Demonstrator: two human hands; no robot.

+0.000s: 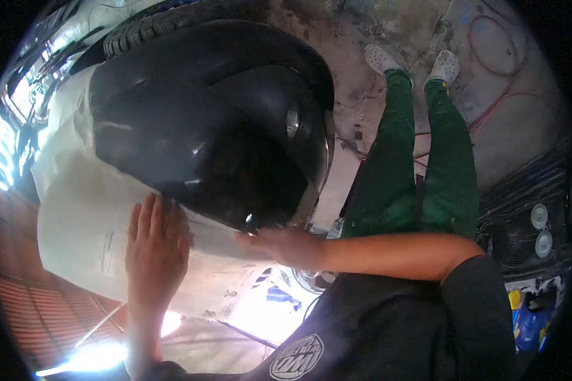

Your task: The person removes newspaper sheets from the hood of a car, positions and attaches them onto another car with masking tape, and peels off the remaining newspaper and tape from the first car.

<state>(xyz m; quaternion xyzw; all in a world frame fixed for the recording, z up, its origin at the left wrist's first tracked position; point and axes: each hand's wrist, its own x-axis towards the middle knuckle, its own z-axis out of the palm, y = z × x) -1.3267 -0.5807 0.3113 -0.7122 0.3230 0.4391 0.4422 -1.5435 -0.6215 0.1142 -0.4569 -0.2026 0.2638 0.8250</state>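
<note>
My left hand [154,251] lies flat on a pale sheet of printed masking paper [82,222], fingers stretched out, close to the edge of a glossy black car body panel [190,114]. Farther right, my right hand [292,247] reaches across at the border of paper and panel. It is slightly blurred, with its fingers together and pointing left; whatever they grip is hidden. The paper runs along the panel's left and lower sides. A round opening or lamp [293,120] shows in the panel's right part.
A tyre [152,35] sits behind the panel. On the stained concrete floor [419,25] are my white clogs [447,66] and a red hose [489,114]. At right is a black object with two round discs [539,216]. Bright light glares at the lower left.
</note>
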